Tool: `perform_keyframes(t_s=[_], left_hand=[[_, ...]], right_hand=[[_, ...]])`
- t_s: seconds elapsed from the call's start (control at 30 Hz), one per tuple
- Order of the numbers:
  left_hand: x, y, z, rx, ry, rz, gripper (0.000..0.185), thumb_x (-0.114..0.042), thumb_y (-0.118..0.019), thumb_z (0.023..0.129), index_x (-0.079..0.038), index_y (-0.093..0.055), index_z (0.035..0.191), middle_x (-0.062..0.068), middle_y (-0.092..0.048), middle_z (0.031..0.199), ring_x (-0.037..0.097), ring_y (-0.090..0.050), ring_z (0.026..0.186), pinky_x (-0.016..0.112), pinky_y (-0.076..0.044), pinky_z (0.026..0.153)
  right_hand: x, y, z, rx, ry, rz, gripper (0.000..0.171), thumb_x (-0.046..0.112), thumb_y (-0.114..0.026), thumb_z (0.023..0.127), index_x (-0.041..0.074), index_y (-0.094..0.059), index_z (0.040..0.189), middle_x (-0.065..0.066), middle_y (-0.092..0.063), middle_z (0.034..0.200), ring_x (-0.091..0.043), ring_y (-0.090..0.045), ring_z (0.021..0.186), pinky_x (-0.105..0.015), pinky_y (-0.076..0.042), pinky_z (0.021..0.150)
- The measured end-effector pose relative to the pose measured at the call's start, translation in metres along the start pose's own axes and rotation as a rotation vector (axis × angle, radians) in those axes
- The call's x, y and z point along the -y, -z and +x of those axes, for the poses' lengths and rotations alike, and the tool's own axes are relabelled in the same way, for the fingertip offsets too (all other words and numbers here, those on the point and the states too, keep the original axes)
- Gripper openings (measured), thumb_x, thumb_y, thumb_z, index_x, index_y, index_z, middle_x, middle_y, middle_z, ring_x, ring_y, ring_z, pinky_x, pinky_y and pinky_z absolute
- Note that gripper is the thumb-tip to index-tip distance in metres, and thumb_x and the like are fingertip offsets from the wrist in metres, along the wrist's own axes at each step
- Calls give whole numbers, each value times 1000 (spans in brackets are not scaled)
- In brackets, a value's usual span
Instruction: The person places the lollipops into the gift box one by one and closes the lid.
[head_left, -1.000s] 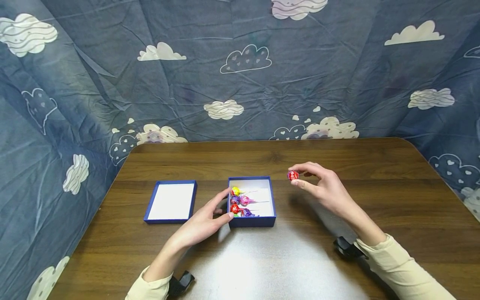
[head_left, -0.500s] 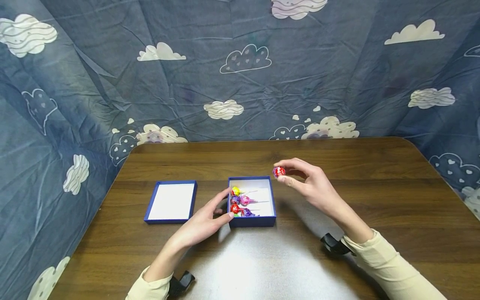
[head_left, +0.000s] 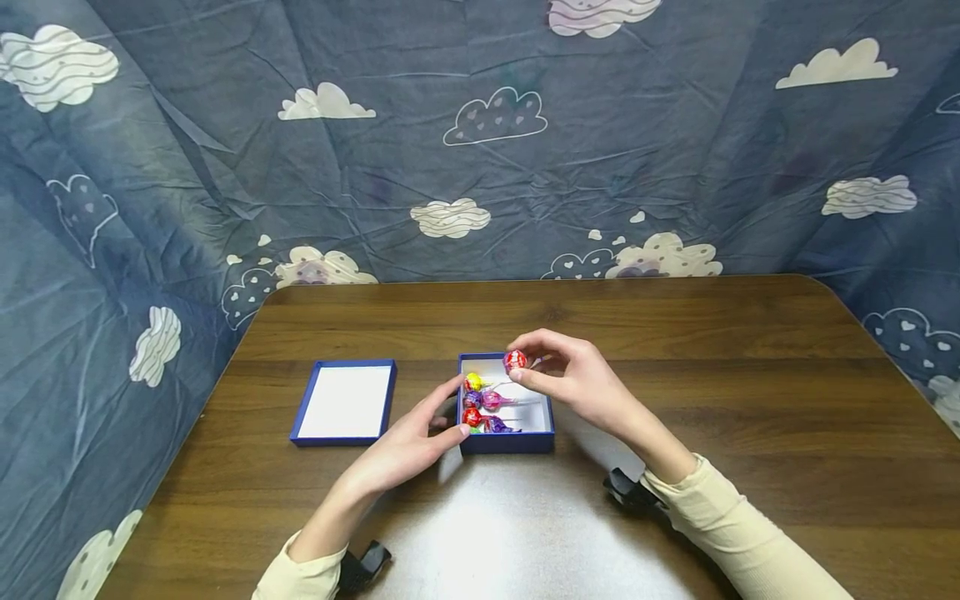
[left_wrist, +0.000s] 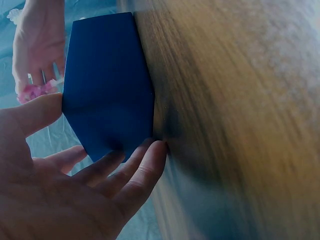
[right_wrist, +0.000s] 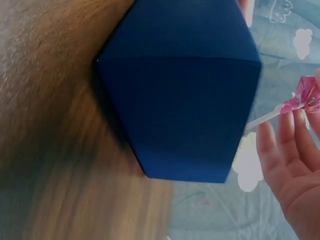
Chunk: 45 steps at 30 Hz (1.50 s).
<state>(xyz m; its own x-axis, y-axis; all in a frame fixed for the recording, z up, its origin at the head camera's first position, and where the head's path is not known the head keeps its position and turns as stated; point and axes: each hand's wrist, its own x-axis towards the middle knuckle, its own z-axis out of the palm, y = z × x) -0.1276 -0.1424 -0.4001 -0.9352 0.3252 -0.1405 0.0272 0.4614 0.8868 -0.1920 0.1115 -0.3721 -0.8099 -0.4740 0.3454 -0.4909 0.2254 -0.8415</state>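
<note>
A red-wrapped lollipop (head_left: 515, 361) is pinched by its candy head between the thumb and fingers of my right hand (head_left: 581, 379), above the far part of a blue box (head_left: 507, 445). In the right wrist view, the white stick of this lollipop (right_wrist: 301, 100) points down toward the box. My left hand (head_left: 408, 442) rests against the box's left side, thumb at the near corner and index finger on the rim. Inside lie several lollipops: a yellow one (head_left: 472, 382), a pink one (head_left: 492, 401), a red one (head_left: 471, 417) and purple ones, their sticks pointing right.
Left of the box, a blue-edged lid (head_left: 343, 403) lies with its white inside up. Both stand on a brown wooden table (head_left: 712, 333). A blue cloth with clouds (head_left: 495, 183) hangs behind the table's far edge.
My right hand has carried the red lollipop leftward from the right of the box to above its far part. The left hand stays at the box's left side.
</note>
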Motion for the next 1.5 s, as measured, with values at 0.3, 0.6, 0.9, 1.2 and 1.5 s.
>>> perform_keyframes(t_s=[0.3, 0.6, 0.9, 1.2, 1.5], left_hand=[[2, -1, 1, -4, -9, -5, 67, -25, -62, 97, -25, -30, 156, 11, -34, 155, 38, -51, 122, 57, -38, 101], [2, 0, 2, -9, -8, 4, 67, -27, -63, 96, -27, -30, 155, 8, -34, 155, 37, -51, 123, 58, -37, 101], [1, 1, 2, -11, -5, 17, 68, -27, -63, 96, -29, -30, 155, 6, -35, 155, 37, -52, 122, 57, -38, 101], [1, 2, 0, -18, 8, 26, 68, -27, -63, 96, -29, -30, 155, 6, -34, 155, 36, -52, 121, 57, -38, 101], [1, 1, 0, -13, -7, 16, 68, -27, -63, 96, -26, -29, 156, 8, -35, 155, 36, -52, 121, 54, -39, 101]], right_hand=[[-11, -16, 13, 50, -21, -87, 22, 19, -75, 88, 14, -68, 109, 6, -67, 94, -12, -62, 88, -45, -53, 81], [-16, -22, 25, 204, -31, -263, 16, 22, -70, 92, 17, -68, 107, 9, -67, 90, -10, -63, 85, -36, -51, 78], [-17, -24, 36, 353, -47, -332, 14, 22, -65, 97, 13, -66, 108, 7, -69, 90, -13, -65, 90, -42, -51, 84], [-18, -28, 42, 391, -31, -399, 13, 21, -66, 96, 13, -68, 107, 9, -68, 87, -8, -64, 85, -34, -50, 81], [-21, -33, 40, 357, -44, -476, 17, 19, -74, 89, 11, -70, 104, 10, -68, 82, -4, -62, 76, -32, -50, 73]])
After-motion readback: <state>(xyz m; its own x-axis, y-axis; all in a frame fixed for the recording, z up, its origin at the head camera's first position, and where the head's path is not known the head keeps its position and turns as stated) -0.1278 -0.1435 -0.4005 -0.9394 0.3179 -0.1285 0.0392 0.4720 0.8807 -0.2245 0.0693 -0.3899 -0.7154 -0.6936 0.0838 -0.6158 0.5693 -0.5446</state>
